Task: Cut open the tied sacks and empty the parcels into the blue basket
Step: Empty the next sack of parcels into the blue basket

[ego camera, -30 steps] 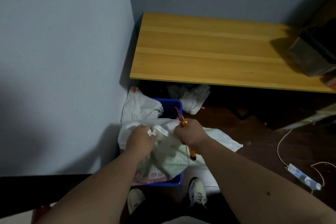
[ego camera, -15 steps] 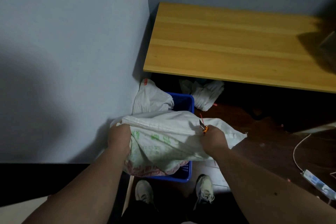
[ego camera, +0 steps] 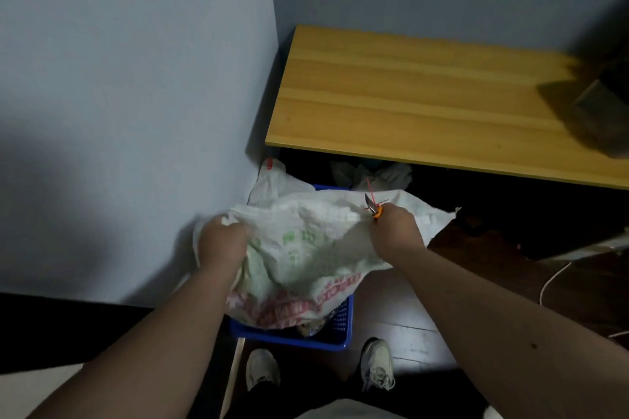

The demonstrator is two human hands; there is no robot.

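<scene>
White woven sack (ego camera: 306, 241), green and red print: stretched flat between both hands above blue basket (ego camera: 337, 340), lower edge sagging into the basket, far right corner hanging out past the rim over the floor.

Left hand (ego camera: 223, 243): fingers curled tight around the bunched left edge of the sack; cloth gathered inside the fist, a fold spilling out below the knuckles.

Right hand (ego camera: 396, 231): fingers closed on the sack's upper right edge and, in the same grip, on an orange-handled cutter (ego camera: 374, 207). Blade and orange collar protruding from the top of the fist, pointing away from the body; red tie (ego camera: 370, 189) rising thinly beside the blade. Sack cloth passing under the thumb side of the fist, directly beneath the blade.

Blue basket: on dark floor against the wall corner, mostly covered by the sack; near right corner and perforated side wall visible. Contents at that corner dim, possibly parcels, not clear enough to name.

Second white sack (ego camera: 272, 180): crumpled against the wall behind the basket.

Wooden table (ego camera: 425, 105): beyond the basket, more white bags (ego camera: 391, 177) in shadow underneath.

Pale shoes (ego camera: 262, 371): on floor just before the basket.
</scene>
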